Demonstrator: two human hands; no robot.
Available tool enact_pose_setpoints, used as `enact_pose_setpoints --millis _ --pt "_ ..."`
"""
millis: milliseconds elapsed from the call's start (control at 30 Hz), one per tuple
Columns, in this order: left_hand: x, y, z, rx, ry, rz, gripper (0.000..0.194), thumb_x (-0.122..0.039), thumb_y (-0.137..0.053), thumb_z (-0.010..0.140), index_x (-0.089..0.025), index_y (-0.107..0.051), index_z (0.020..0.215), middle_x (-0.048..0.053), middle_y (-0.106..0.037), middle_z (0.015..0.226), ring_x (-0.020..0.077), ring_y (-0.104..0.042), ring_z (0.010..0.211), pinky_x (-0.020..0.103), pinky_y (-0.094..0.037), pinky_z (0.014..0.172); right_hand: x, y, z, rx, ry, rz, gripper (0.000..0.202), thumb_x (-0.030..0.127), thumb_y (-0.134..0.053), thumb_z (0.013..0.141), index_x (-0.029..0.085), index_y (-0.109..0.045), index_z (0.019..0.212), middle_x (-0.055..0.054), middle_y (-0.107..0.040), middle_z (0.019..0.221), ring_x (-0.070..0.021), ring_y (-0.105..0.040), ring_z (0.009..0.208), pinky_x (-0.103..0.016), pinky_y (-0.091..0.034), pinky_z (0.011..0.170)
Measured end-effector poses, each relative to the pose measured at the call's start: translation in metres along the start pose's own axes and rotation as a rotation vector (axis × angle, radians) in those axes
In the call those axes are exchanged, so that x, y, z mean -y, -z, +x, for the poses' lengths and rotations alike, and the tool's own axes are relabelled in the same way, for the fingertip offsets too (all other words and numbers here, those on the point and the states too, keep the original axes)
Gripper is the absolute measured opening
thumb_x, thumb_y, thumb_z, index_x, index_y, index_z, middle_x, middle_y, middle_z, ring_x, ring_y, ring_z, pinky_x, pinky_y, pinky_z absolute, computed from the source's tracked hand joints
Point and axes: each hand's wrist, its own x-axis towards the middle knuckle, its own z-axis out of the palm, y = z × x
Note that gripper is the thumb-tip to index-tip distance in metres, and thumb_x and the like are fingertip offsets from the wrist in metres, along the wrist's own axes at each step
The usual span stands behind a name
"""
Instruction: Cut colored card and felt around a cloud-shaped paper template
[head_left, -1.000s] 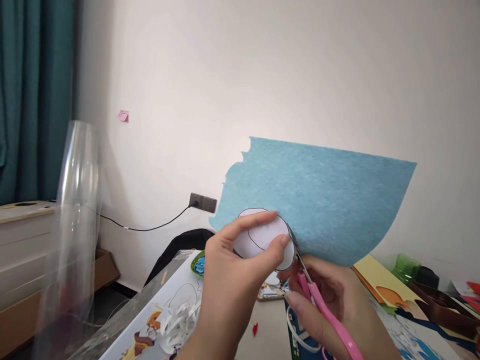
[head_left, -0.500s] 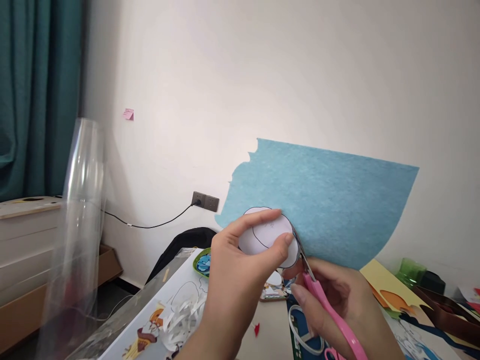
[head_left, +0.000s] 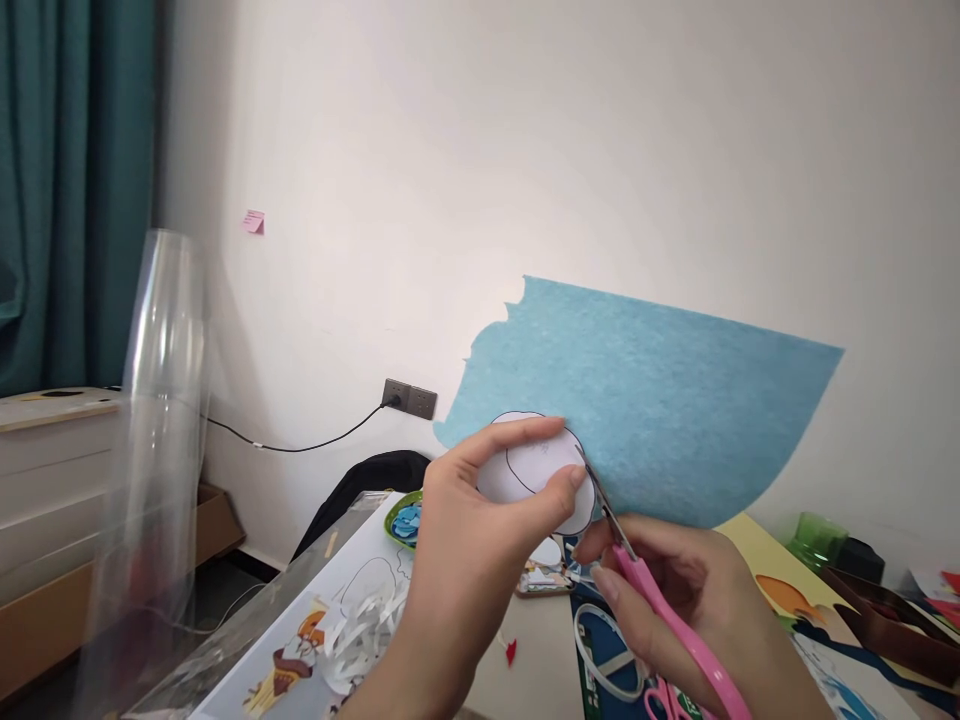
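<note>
Between its thumb and fingers, my left hand (head_left: pixel 469 525) pinches a rounded white paper cutout (head_left: pixel 529 465) with black outlines against a sheet of light blue felt-like material (head_left: pixel 660 400). The sheet stands up behind the cutout, its left edge scalloped by earlier cuts. My right hand (head_left: pixel 675 590) is closed around pink-handled scissors (head_left: pixel 664 610). Their metal blades lie along the right rim of the cutout, at the blue sheet, near my left thumb. My right fingers partly hide the handles.
Left of my forearm lie white paper shreds (head_left: pixel 364 640) and a printed picture (head_left: pixel 289 665). A green tray (head_left: pixel 397 520) holds blue pieces. Beneath my right hand is a white ring-shaped item (head_left: pixel 600 650). Yellow sheets (head_left: pixel 757 555) and a green cup (head_left: pixel 817 540) sit right.
The blue sheet has shifted slightly right and tilted a little. The scissors and my right hand have moved slightly right. My left hand keeps its pinch on the cutout.
</note>
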Motion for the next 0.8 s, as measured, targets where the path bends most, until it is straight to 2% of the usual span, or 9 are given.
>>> enact_pose_setpoints --millis 333,433,567,800 --pt "-0.005 0.0044 0.0013 0.051 0.003 0.021 0.016 -0.025 -0.078 0.068 -0.03 -0.074 0.083 -0.005 -0.069 0.092 0.0097 -0.063 0.073 0.012 -0.049 0.057 0.0014 0.0026 -0.0024 0.036 -0.052 -0.054 0.015 0.031 -0.055 0.08 0.02 -0.058 0.07 0.003 -0.047 0.061 -0.0142 -0.042 0.058 -0.024 -0.035 0.053" --pt "-0.0062 0.0059 0.0012 0.071 0.014 0.04 0.018 -0.027 -0.078 0.067 -0.031 -0.074 0.084 -0.006 -0.069 0.09 0.0094 -0.063 0.072 0.012 -0.049 0.057 0.0001 0.0045 -0.003 0.021 -0.054 -0.085 0.012 0.03 -0.056 0.078 0.021 -0.059 0.071 0.004 -0.047 0.061 -0.014 -0.043 0.057 -0.024 -0.035 0.052" --pt "-0.006 0.0068 0.0009 0.06 0.007 0.062 0.018 -0.028 -0.079 0.066 -0.033 -0.074 0.084 -0.007 -0.069 0.096 0.0093 -0.065 0.074 0.01 -0.05 0.057 0.0017 0.0026 -0.0041 -0.004 -0.089 -0.131 0.014 0.033 -0.057 0.074 0.021 -0.058 0.067 0.003 -0.048 0.06 -0.0146 -0.045 0.057 -0.024 -0.035 0.052" --pt "-0.0038 0.0061 0.0012 0.05 0.002 0.032 0.019 -0.028 -0.079 0.066 -0.033 -0.075 0.084 -0.007 -0.07 0.092 0.0086 -0.065 0.072 0.009 -0.05 0.056 0.0042 -0.0017 -0.0032 -0.04 -0.051 -0.127 0.011 0.031 -0.059 0.07 0.021 -0.061 0.067 0.003 -0.052 0.058 -0.015 -0.048 0.054 -0.024 -0.039 0.051"
